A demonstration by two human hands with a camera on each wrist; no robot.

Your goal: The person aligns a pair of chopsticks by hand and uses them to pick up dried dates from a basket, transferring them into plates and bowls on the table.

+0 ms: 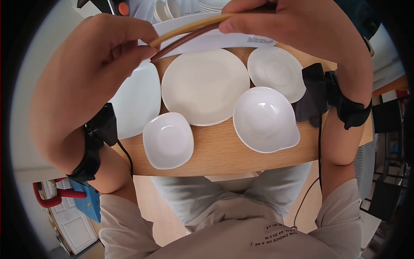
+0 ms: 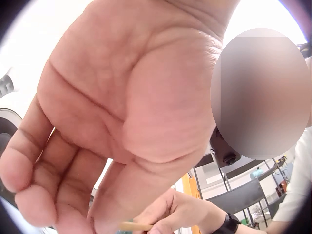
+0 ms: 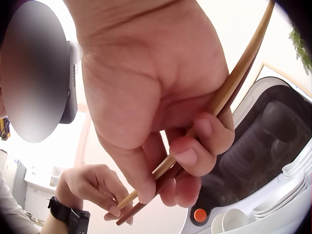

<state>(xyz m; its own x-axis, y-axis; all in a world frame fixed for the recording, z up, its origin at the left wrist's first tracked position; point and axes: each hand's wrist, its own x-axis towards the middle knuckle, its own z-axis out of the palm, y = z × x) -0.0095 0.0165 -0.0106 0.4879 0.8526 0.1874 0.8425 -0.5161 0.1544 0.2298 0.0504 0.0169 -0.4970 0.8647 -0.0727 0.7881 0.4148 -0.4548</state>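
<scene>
Two slim chopsticks, a light wooden one (image 1: 189, 28) and a reddish-brown one (image 1: 185, 41), are held side by side above the dishes in the head view. My left hand (image 1: 97, 60) pinches their ends between thumb and fingertips. Curled around their other stretch are the fingers of my right hand (image 1: 293, 30); the right wrist view shows the light chopstick (image 3: 236, 75) crossing that palm and the brown one (image 3: 146, 201) beside it. Below the hands lie a large round cream plate (image 1: 205, 86) and a pale squarish plate (image 1: 138, 101).
A spouted white bowl (image 1: 263, 118), a small square bowl (image 1: 168, 140) and a shallow white dish (image 1: 276, 71) stand on the wooden table (image 1: 211, 159). Behind them is a white bin (image 1: 241, 41) with bowls (image 1: 172, 8) and stacked plates. A dark machine with an orange button (image 1: 123, 8) stands at back left.
</scene>
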